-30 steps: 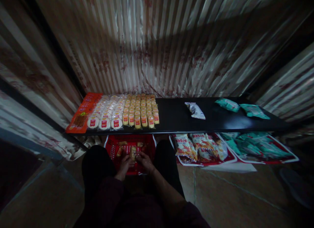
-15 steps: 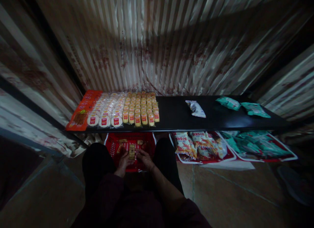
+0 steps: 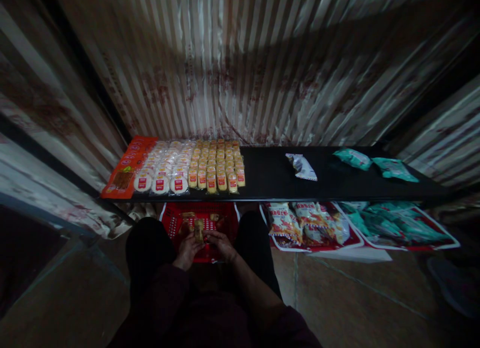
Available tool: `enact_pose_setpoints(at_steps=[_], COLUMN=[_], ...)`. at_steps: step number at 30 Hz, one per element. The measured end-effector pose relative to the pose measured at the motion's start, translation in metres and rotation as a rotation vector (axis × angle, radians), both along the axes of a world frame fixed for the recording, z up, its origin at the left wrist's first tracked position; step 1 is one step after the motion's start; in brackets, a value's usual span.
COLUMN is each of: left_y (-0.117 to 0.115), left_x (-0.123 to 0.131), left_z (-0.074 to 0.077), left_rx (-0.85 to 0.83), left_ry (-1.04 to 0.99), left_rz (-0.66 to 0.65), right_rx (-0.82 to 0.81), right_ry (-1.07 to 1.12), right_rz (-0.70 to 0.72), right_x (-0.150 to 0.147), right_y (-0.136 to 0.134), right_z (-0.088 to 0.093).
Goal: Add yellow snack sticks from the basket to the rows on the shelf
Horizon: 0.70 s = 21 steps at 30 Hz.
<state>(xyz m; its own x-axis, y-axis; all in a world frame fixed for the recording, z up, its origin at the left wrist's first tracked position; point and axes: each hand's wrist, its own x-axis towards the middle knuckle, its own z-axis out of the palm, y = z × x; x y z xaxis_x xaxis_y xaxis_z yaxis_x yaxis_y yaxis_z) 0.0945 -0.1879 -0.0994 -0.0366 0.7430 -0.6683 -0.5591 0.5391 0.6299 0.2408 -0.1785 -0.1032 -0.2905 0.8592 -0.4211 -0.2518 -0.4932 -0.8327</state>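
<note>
My left hand [image 3: 188,251] is closed on a small yellow wrapped snack [image 3: 198,230], held upright above a red basket [image 3: 231,253] between my knees. From the other side, my right hand [image 3: 222,246] has its fingers closed at the snack's right edge. A few similar packets [image 3: 187,215] lie inside the basket, partly hidden by my hands. On the black shelf in front stand tight rows of matching yellow wrapped snacks [image 3: 221,180]. Beside these rows are round white wrapped crackers [image 3: 160,184] with red labels, also in rows.
An orange packet [image 3: 125,170] lies at the shelf's left end. Farther right on the black shelf [image 3: 262,180] are a white-and-grey packet [image 3: 302,167] and two green packets [image 3: 393,169]. Below stand baskets of red-and-white bags [image 3: 283,223] and green bags [image 3: 408,225]. Striped curtains [image 3: 225,63] hang behind.
The snack has turned in my fingers and shifted slightly left. My right fingertips have moved left against it. The view has moved a little.
</note>
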Motion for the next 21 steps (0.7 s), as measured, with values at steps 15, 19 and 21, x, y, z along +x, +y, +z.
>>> enact_pose_setpoints(at_steps=[15, 19, 21], left_y=[-0.001, 0.000, 0.000], left_x=[0.003, 0.002, 0.002], left_z=[0.000, -0.005, -0.007], left_rx=[-0.103, -0.125, -0.134], left_ry=[-0.014, -0.005, -0.014], left_rz=[-0.064, -0.046, -0.042], right_rx=[0.020, 0.011, 0.010], right_ry=[0.046, 0.042, 0.039], right_rz=[0.021, -0.003, -0.021], right_x=[-0.002, -0.002, -0.002], right_y=[-0.003, -0.003, -0.002], right_z=[0.008, 0.006, 0.005])
